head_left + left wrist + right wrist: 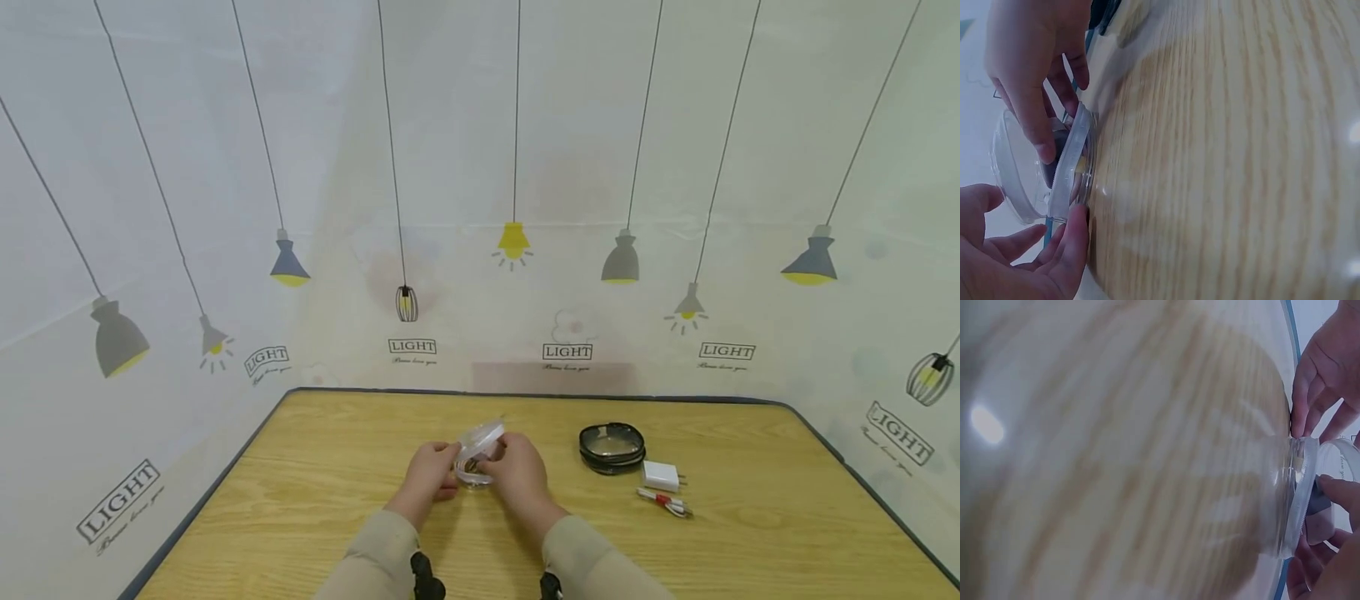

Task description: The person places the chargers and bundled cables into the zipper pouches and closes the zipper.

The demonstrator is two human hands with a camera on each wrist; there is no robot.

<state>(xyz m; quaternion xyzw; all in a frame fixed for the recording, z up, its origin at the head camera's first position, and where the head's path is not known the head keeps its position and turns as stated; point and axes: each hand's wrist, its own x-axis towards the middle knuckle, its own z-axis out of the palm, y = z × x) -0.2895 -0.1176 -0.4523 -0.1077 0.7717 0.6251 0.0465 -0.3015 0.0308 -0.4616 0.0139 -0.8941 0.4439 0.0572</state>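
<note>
Backdrop: white sheeting (450, 167) printed with hanging lamps and the word LIGHT, running right across the back and down both sides.
Worktop: a pale wood-grain worktop (322, 508) with a dark blue edge, and all the action is here.
Right hand: in comes the right hand (521, 471), beige-sleeved, its grip pinching a small dark flat-looking piece (1319, 503).
Left hand: opposite, the left hand (431, 468), grip grasping the round clear plastic case with a whitish zip (480, 435), thumb at the lid, fingers by the base.
Black case: a round black-rimmed case with a see-through top (612, 463), lying to the right, well apart from the hands.
Clear case: between the hands, front and centre, unzipped, lid tilted up!
Plug: a white boxy two-pronged adapter (660, 476), just beside the black case.
Cable: a short white bundled cable with a red band (666, 502), near the adapter.
Dark piece: at the clear case's mouth, partly hidden by fingers.
</note>
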